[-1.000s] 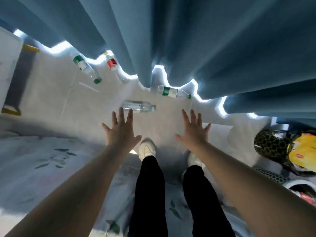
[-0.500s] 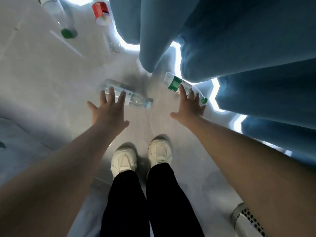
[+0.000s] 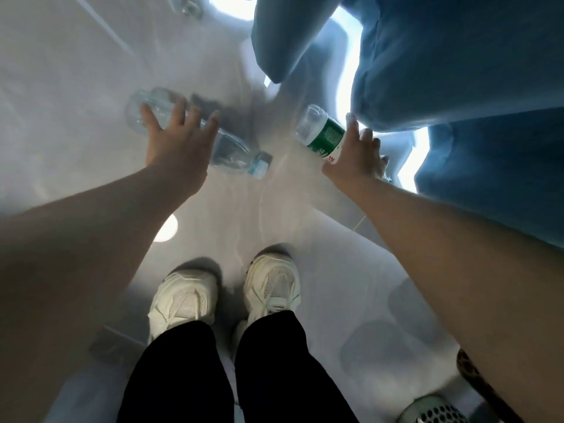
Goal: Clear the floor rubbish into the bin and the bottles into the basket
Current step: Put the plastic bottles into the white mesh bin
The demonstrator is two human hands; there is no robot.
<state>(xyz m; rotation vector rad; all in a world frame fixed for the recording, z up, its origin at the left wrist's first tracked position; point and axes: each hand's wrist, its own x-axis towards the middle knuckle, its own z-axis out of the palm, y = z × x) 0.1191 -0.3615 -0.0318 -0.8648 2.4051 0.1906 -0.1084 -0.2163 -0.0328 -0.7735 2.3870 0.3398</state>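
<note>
Two plastic bottles lie on the pale floor in front of my white shoes. My left hand (image 3: 177, 141) lies on the clear bottle (image 3: 232, 151) with its fingers spread over the middle; the base and the capped neck stick out on either side. My right hand (image 3: 357, 154) reaches down onto the green-labelled bottle (image 3: 323, 132) and its fingers curl over the neck end, which is hidden under the hand. That bottle sits at the foot of the blue curtain (image 3: 457, 71).
Part of another clear bottle (image 3: 186, 7) shows at the top edge. A white perforated basket (image 3: 433, 410) peeks in at the bottom right, with a dark patterned bag (image 3: 467, 370) beside it. The curtain folds hang close on the right.
I have bent lower and both hands have come down onto the bottles: the left now covers the clear one, the right has closed over the green-labelled one.
</note>
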